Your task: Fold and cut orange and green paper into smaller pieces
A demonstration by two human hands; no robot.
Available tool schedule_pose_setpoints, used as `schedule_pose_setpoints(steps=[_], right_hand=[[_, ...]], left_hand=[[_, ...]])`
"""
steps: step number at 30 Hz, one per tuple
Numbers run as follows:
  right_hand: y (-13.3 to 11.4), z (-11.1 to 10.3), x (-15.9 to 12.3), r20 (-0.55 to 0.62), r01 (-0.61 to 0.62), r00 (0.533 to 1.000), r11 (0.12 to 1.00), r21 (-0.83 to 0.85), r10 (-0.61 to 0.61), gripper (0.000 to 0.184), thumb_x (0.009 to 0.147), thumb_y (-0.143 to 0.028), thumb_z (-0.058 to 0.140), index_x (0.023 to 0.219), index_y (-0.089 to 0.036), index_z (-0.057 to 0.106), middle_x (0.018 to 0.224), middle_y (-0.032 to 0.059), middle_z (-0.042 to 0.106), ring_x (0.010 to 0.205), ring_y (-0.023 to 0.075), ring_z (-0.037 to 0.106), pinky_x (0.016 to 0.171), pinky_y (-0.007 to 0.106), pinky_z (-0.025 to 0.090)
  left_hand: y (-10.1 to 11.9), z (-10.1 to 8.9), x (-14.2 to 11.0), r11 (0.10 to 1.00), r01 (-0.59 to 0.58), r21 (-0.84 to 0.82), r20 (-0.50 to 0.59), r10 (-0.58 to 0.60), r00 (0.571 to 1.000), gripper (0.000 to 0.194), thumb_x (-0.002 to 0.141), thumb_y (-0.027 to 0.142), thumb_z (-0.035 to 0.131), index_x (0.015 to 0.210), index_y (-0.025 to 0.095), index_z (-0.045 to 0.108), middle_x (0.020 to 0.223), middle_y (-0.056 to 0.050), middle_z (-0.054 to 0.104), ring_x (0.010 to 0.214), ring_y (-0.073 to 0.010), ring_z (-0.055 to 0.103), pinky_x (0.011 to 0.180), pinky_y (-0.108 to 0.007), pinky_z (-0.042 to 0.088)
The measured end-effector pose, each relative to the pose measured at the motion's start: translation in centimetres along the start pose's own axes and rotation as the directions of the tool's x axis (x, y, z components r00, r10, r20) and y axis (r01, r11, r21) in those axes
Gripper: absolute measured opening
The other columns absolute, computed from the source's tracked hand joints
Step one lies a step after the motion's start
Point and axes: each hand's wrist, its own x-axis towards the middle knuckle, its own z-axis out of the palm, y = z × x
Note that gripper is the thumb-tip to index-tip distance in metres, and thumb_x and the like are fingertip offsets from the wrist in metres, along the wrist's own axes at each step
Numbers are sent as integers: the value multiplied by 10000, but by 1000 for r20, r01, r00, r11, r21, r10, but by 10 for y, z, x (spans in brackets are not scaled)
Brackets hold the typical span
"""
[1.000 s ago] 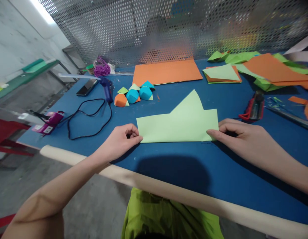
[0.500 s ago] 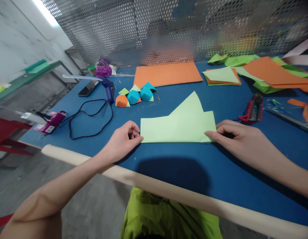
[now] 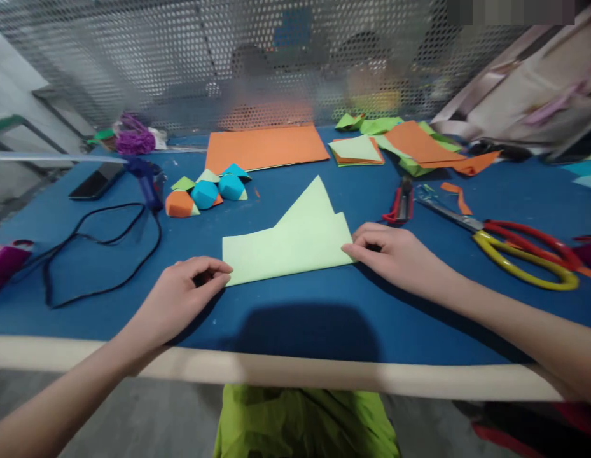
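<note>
A pale green sheet of paper (image 3: 290, 245) lies folded on the blue table, its straight fold towards me and a pointed flap rising on the far side. My left hand (image 3: 185, 292) pinches the near left corner between thumb and fingers. At the right end, my right hand (image 3: 388, 254) pinches the paper's edge the same way. Beyond the sheet to the left sit several small folded paper pieces in orange, blue and green (image 3: 207, 193).
A stack of orange paper (image 3: 266, 147) and smaller cut sheets (image 3: 356, 150) lie at the back. Scissors (image 3: 524, 251) and a red-handled cutter (image 3: 401, 202) are at right. At left are a blue glue gun (image 3: 147, 182) with a looped cord, a phone (image 3: 97, 181) and purple yarn (image 3: 134, 137).
My view has turned to the right, bringing the scissors into sight. Both hands still pinch the green paper, which now looks slightly tilted, its left end nearer me.
</note>
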Motion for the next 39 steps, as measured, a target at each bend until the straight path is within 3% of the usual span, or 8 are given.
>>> schedule_pose_setpoints(steps=[4,14,25,31,39], right_hand=[[0,-4,1,44,10,999,1000,6,-10,332,898,-345,518,594,-221,468,743,26,594,672,150,554,669,299,427],[6,-2,1,14,46,999,997,-63,-45,293,914,-307,497,637,-218,465,756,40,590,743,174,559,713,328,429],[-10,-7,-1,-8,-81,997,991,105,83,277,880,-336,473,630,-221,499,748,17,587,704,153,554,689,294,443],[-8,-3,-3,-47,-58,997,991,118,64,268,849,-338,548,613,-220,501,737,11,583,693,150,540,692,293,443],[-1,2,-5,-43,-25,999,998,65,28,262,853,-279,561,612,-218,478,787,21,581,769,164,554,758,325,445]], left_hand=[[-1,0,1,999,8,43,-2,-8,1000,341,747,540,555,821,251,721,836,-17,736,747,-214,632,706,-311,457],[4,0,2,998,40,54,-18,-39,999,400,698,582,526,798,251,726,810,-28,737,740,-236,639,732,-344,475],[0,-2,1,998,-24,57,-12,24,1000,330,750,537,560,814,261,729,801,-23,737,728,-230,643,669,-314,467],[0,0,1,998,-23,60,-21,24,999,341,739,543,545,791,257,723,780,-24,732,688,-222,631,678,-318,464],[5,-1,0,997,-42,64,-42,45,998,306,757,515,549,798,265,720,851,-16,749,791,-244,643,776,-350,463]])
